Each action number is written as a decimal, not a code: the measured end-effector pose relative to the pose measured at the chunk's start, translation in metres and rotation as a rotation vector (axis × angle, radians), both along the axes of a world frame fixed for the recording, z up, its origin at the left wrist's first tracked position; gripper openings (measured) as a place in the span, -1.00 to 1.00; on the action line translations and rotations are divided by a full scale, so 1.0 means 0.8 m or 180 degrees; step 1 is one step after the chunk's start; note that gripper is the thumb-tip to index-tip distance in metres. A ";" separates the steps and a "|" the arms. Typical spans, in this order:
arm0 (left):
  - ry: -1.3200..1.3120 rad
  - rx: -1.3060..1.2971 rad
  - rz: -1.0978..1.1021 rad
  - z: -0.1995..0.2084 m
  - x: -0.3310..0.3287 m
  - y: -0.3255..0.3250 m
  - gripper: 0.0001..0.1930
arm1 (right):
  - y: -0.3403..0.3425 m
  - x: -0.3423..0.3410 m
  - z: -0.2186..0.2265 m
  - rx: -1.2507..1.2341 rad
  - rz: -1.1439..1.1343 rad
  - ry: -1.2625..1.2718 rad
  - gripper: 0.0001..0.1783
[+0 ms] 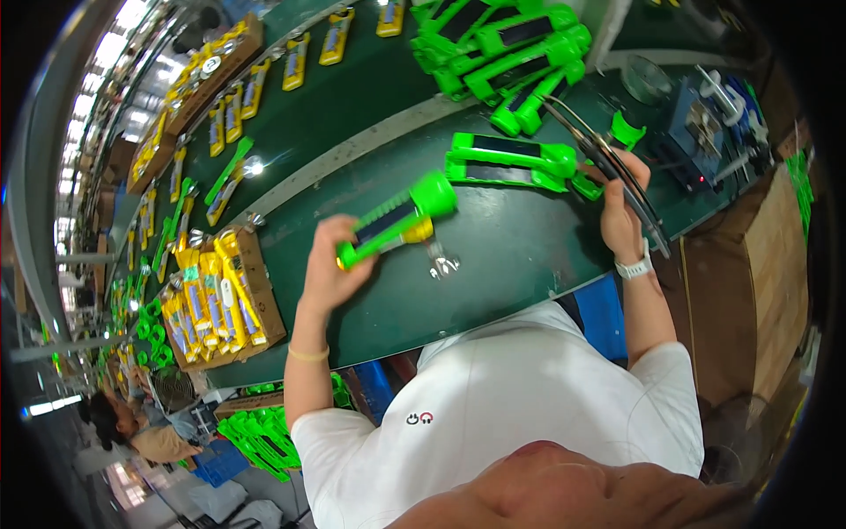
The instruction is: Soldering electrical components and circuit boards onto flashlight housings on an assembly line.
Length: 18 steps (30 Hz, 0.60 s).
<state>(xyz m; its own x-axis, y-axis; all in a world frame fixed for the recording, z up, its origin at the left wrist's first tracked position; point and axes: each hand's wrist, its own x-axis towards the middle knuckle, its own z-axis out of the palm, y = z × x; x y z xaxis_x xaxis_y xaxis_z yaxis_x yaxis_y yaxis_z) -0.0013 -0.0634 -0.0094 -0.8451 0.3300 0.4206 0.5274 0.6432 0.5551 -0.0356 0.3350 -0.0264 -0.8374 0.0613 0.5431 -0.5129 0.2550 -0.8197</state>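
My left hand [331,269] is closed round the narrow end of a green flashlight-shaped housing [392,219] with a dark panel, blurred by motion. Beneath it, a yellow piece [419,231] with a shiny metallic or clear end [443,263] shows in part. At the right, my right hand [624,207] grips a long dark tool [617,176] with thin metal rods at its far end; its exact kind is unclear. Two more green housings [511,161] lie side by side just left of that hand. A small green curved part [627,132] rests beyond it.
Green housings are heaped [502,53] at the back. A cardboard box of yellow pieces [269,304] stands left. Yellow pieces [295,62] line the far green surface behind a pale rail [344,141]. A blue device [692,132] sits far right. Another person [145,428] is lower left.
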 end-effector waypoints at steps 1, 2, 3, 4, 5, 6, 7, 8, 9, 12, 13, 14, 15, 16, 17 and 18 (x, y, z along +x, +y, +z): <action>0.0067 0.0020 0.0141 0.004 -0.026 -0.010 -0.52 | 0.006 0.002 0.003 0.0494 -0.0178 -0.0069 -0.52; 0.0159 0.0028 0.0329 -0.001 -0.056 -0.026 -0.55 | -0.001 -0.002 0.010 0.0590 -0.0233 0.0001 -0.53; 0.0158 -0.0056 0.0646 0.000 -0.091 -0.035 -0.56 | -0.001 -0.004 0.009 0.0605 -0.0153 -0.0231 -0.52; 0.0403 -0.0228 0.0792 -0.003 -0.125 -0.059 -0.58 | -0.008 -0.009 0.006 0.0591 -0.0018 -0.0450 -0.52; 0.0174 -0.0247 0.1098 -0.002 -0.157 -0.071 -0.57 | -0.015 -0.011 0.007 0.0618 0.0000 -0.0515 -0.50; 0.0147 -0.0426 0.1390 -0.011 -0.184 -0.098 -0.55 | -0.025 -0.013 0.004 0.0575 0.0188 -0.0630 -0.47; 0.0104 -0.0550 0.1428 -0.015 -0.206 -0.126 -0.54 | -0.031 -0.015 0.004 0.0582 0.0332 -0.0689 -0.45; 0.0045 -0.0638 0.1407 -0.018 -0.227 -0.145 -0.53 | -0.031 -0.015 0.003 0.0662 0.0333 -0.0666 -0.45; -0.0713 -0.0509 0.1279 -0.009 -0.240 -0.156 -0.52 | -0.032 -0.017 -0.002 0.0620 0.0230 -0.0480 -0.48; -0.2566 -0.0072 0.1032 0.052 -0.271 -0.153 -0.55 | -0.021 -0.023 -0.003 0.0170 0.0067 -0.0459 -0.55; -0.2335 0.0142 0.1152 0.052 -0.285 -0.162 -0.54 | -0.018 -0.020 0.002 -0.0381 0.0182 -0.0789 -0.56; -0.2092 0.0350 0.1313 0.049 -0.302 -0.181 -0.53 | -0.021 -0.023 0.012 -0.0701 0.0339 -0.0717 -0.54; -0.1595 -0.0052 0.1559 0.034 -0.328 -0.195 -0.47 | -0.029 -0.026 0.026 -0.1090 0.0520 -0.0464 -0.53; -0.1250 -0.0318 0.1755 0.028 -0.348 -0.190 -0.44 | -0.037 -0.029 0.036 -0.1479 0.0690 -0.0211 -0.52; -0.0896 -0.0592 0.2005 0.022 -0.360 -0.187 -0.41 | -0.042 -0.031 0.038 -0.1616 0.0810 -0.0215 -0.50; -0.0655 -0.0581 0.2208 0.006 -0.381 -0.193 -0.33 | -0.054 -0.027 0.047 -0.1893 0.1028 -0.0390 -0.50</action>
